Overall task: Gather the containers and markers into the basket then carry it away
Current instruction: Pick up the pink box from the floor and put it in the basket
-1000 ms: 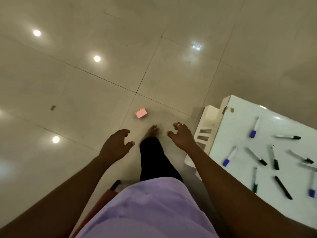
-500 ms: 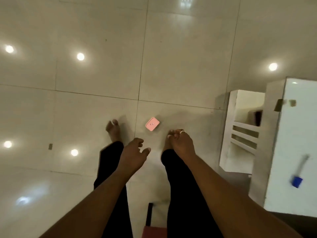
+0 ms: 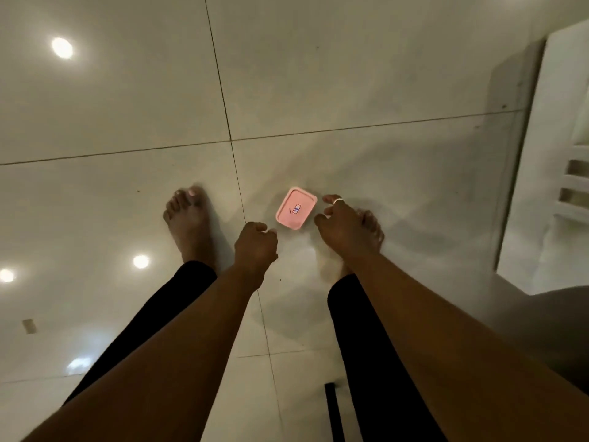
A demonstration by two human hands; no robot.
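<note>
The pink container (image 3: 296, 208) lies flat on the tiled floor (image 3: 350, 74) between our bare feet. We reach down with both hands to flank it: left hand (image 3: 256, 247) loosely curled and empty, right hand (image 3: 342, 223) spread open, neither touching it.

A small container (image 3: 296, 208) lies on the tiled floor (image 3: 127, 106) between my two bare feet, nearer the right foot (image 3: 369, 228) than the left foot (image 3: 188, 218). My left hand (image 3: 255, 247) hangs just near-left of it, my right hand (image 3: 341, 224) just to its right, neither touching. A slatted basket (image 3: 573, 186) stands well apart at the far right edge.
</note>
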